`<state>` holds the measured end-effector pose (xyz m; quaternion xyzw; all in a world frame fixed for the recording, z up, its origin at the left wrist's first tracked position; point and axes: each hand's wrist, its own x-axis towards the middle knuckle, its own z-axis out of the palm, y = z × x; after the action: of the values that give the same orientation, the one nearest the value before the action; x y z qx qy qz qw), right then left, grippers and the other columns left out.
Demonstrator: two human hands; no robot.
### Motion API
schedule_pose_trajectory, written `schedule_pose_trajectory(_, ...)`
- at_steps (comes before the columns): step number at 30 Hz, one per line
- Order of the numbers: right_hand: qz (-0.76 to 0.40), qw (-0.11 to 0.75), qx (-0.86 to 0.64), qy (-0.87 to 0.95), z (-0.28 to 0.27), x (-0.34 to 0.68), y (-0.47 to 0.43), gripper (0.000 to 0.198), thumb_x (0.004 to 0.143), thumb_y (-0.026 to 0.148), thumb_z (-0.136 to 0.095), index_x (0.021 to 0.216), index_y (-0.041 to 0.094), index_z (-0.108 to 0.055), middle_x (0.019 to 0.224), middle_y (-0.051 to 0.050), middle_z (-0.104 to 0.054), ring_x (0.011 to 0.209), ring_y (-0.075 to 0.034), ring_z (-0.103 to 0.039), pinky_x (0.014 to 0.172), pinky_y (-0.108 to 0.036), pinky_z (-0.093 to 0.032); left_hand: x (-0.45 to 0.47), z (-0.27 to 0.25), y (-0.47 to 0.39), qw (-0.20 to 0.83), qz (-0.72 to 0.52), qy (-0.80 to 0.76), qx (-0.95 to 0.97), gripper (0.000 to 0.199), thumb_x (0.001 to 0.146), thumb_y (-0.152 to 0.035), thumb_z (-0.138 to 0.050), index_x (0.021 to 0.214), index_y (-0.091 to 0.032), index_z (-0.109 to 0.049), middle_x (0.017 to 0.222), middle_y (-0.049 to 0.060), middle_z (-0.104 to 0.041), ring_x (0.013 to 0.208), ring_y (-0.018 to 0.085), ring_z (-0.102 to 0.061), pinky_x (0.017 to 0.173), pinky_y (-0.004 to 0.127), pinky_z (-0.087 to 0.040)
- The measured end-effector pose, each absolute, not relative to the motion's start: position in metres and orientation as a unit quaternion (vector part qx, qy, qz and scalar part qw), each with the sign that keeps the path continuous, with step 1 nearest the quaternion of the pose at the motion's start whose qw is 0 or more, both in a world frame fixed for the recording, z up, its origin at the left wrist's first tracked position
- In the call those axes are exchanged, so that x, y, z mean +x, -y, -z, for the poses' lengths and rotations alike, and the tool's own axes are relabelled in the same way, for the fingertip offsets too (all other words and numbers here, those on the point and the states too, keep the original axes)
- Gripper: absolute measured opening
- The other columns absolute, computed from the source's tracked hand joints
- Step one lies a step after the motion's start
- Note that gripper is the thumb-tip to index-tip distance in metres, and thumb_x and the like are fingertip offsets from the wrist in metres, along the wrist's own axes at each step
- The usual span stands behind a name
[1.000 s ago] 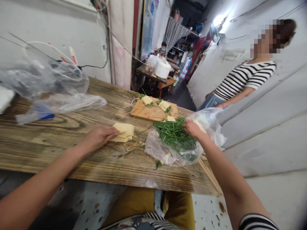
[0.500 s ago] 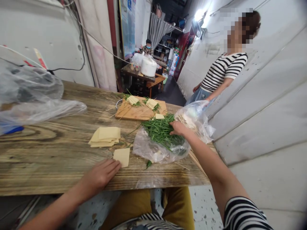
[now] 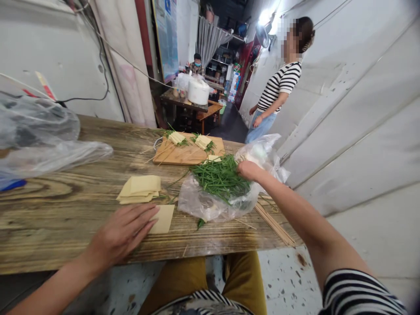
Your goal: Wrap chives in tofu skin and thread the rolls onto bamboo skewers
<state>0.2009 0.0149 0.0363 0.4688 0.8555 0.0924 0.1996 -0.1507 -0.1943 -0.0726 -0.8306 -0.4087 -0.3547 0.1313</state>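
Note:
My left hand (image 3: pixel 126 229) lies flat with its fingers stretched out, the tips over the left edge of a single square of pale yellow tofu skin (image 3: pixel 164 219). Behind it is a stack of similar sheets (image 3: pixel 140 188). My right hand (image 3: pixel 249 170) is at the right side of a heap of green chives (image 3: pixel 218 177), its fingers curled in on some strands; the fingertips are partly hidden. The chives rest on a crumpled clear plastic bag (image 3: pixel 197 197).
A cutting board (image 3: pixel 183 154) holds two chive-filled tofu-skin rolls on sticks. Another bag (image 3: pixel 278 168) stands at the right, near a bundle of thin skewers (image 3: pixel 275 225). Plastic bags (image 3: pixel 42 127) lie left. A person in stripes (image 3: pixel 278 85) stands beyond the table; another sits farther back.
My left hand has slid further over the tofu-skin sheet. My right fingers have closed in at the chives' edge. The striped person has moved left and away from the bag.

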Motion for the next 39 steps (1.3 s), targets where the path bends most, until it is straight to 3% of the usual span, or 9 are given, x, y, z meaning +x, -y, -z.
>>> schedule_pose_trajectory(9,-0.131,0.198,0.401,-0.885,-0.087,0.195,-0.019,0.029,0.087,0.015,-0.050,0.102,0.008,-0.074,0.106,-0.017,-0.072,0.102,-0.024,-0.065,0.082,-0.026,-0.044,-0.065,-0.017,0.112,0.125,0.400,0.424,-0.803,0.022,0.094,-0.029,-0.051,0.107,-0.025,-0.069,0.106,0.003,-0.074,0.103,0.025,-0.063,0.091,0.044,-0.045)
schedule_pose_trajectory(15,-0.140,0.185,0.408,-0.883,-0.103,0.171,0.002,0.027,0.086,0.013,-0.053,0.103,0.007,-0.073,0.103,-0.019,-0.072,0.099,-0.025,-0.067,0.079,-0.027,-0.046,0.018,-0.036,0.045,0.066,0.280,0.476,-0.831,0.023,0.092,-0.027,-0.053,0.110,-0.021,-0.066,0.118,0.010,-0.069,0.123,0.033,-0.051,0.104,0.058,-0.028)
schedule_pose_trajectory(18,-0.133,0.167,0.408,-0.888,-0.105,0.167,0.009,0.026,0.087,0.015,-0.056,0.104,0.007,-0.073,0.101,-0.019,-0.073,0.098,-0.026,-0.068,0.077,-0.027,-0.047,0.035,-0.032,0.023,-0.009,0.194,0.514,-0.836,0.020,0.090,-0.027,-0.053,0.103,-0.020,-0.067,0.112,0.012,-0.071,0.116,0.032,-0.057,0.101,0.054,-0.031)
schedule_pose_trajectory(23,-0.135,0.138,0.415,-0.889,-0.103,0.171,0.009,0.026,0.088,0.015,-0.055,0.107,0.009,-0.072,0.101,-0.018,-0.073,0.098,-0.025,-0.069,0.082,-0.028,-0.048,0.036,-0.028,0.007,-0.084,0.182,0.525,-0.827,0.026,0.089,-0.029,-0.051,0.111,-0.024,-0.065,0.110,0.008,-0.072,0.109,0.030,-0.061,0.095,0.043,-0.037)
schedule_pose_trajectory(27,-0.115,0.122,0.423,-0.890,-0.091,0.172,0.005,0.027,0.089,0.021,-0.058,0.109,0.009,-0.071,0.107,-0.019,-0.072,0.102,-0.025,-0.068,0.086,-0.028,-0.049,0.029,-0.027,0.000,-0.121,0.122,0.525,-0.834,0.028,0.089,-0.034,-0.047,0.097,-0.022,-0.071,0.091,0.006,-0.074,0.090,0.026,-0.066,0.079,0.033,-0.042)
schedule_pose_trajectory(31,-0.069,0.148,0.427,-0.889,-0.076,0.170,0.005,0.030,0.089,0.022,-0.057,0.112,0.007,-0.070,0.111,-0.019,-0.071,0.106,-0.026,-0.067,0.087,-0.028,-0.050,0.024,-0.019,-0.002,-0.105,0.065,0.491,-0.862,0.031,0.090,-0.032,-0.044,0.099,-0.022,-0.071,0.088,0.007,-0.073,0.087,0.026,-0.066,0.081,0.033,-0.042)
schedule_pose_trajectory(37,-0.023,0.225,0.429,-0.875,-0.031,0.177,0.006,0.030,0.086,0.010,-0.053,0.110,0.006,-0.071,0.110,-0.021,-0.070,0.107,-0.027,-0.067,0.084,-0.029,-0.052,0.007,0.003,0.009,-0.003,0.003,0.515,-0.857,0.019,0.083,-0.027,-0.056,0.087,-0.020,-0.072,0.099,0.013,-0.072,0.103,0.032,-0.063,0.099,0.049,-0.034)
schedule_pose_trajectory(39,-0.009,0.242,0.423,-0.873,-0.011,0.181,0.007,0.028,0.084,0.011,-0.057,0.107,0.007,-0.072,0.107,-0.020,-0.072,0.104,-0.026,-0.068,0.081,-0.027,-0.053,-0.003,0.008,0.012,0.017,0.020,0.532,-0.846,0.020,0.085,-0.027,-0.055,0.091,-0.021,-0.072,0.106,0.013,-0.071,0.108,0.033,-0.061,0.101,0.053,-0.030)
